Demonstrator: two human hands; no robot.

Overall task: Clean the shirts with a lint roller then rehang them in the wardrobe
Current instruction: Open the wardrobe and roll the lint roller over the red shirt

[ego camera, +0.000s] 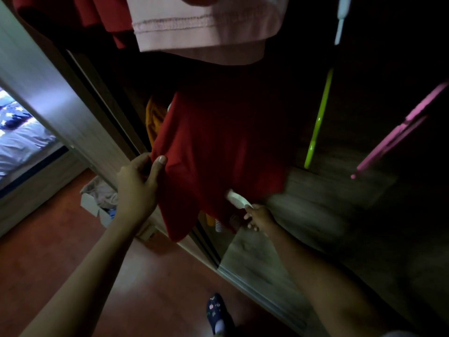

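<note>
A red shirt (213, 152) hangs inside the dark wardrobe, its hem reaching down past the door track. My left hand (137, 184) pinches the shirt's left edge between thumb and fingers. My right hand (258, 218) grips the white handle of the lint roller (237, 200), which points up against the lower right part of the red fabric. The roller head is blurred and mostly hidden by the cloth. A pink shirt (194, 27) hangs above, close to the camera.
Green (318, 117), pink (398, 132) and pale blue (341, 20) hangers hang at the right. Wardrobe sliding door (56, 93) stands left, a box of clothes (99, 203) on the floor beside it. A bed (21, 137) lies far left. My slippered foot (217, 312) is below.
</note>
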